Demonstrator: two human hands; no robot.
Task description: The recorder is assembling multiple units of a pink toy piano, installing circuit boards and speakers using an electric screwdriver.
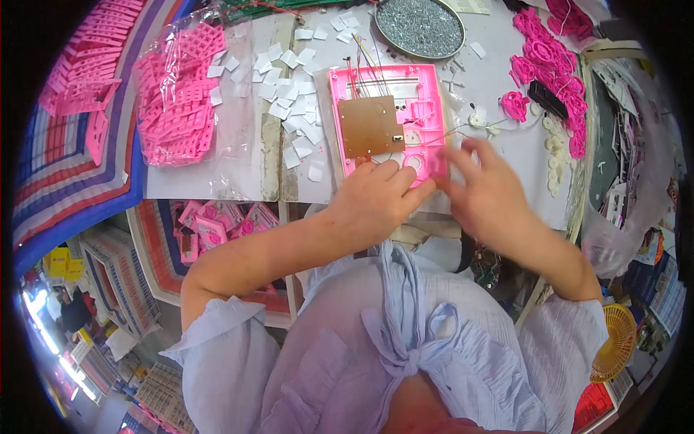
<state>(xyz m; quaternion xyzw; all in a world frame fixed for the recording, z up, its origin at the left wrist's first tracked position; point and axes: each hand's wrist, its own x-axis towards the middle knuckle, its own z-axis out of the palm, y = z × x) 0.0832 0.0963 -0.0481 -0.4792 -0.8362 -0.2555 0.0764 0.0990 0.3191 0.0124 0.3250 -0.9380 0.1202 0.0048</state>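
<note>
A pink plastic casing (431, 94), its hollow inside facing up, lies on the worktable in front of me. A brown circuit board (369, 124) rests in its left part, with thin coloured wires (372, 65) rising from the board's far edge. My left hand (379, 199) curls its fingers over the casing's near edge and grips it. Beside the near right corner is my right hand (483, 188), fingers bent and smeared by motion; whether they hold anything is unclear. A thin light wire (463, 129) runs from the casing toward small white parts on the right.
White square pieces (289, 90) are scattered left of the casing. Beyond it stands a round tray of small screws (421, 27). A clear bag of pink parts (181, 101) lies left; pink rings (542, 54) and a black object (548, 100) lie right. Pink casings (224, 220) fill an open drawer below.
</note>
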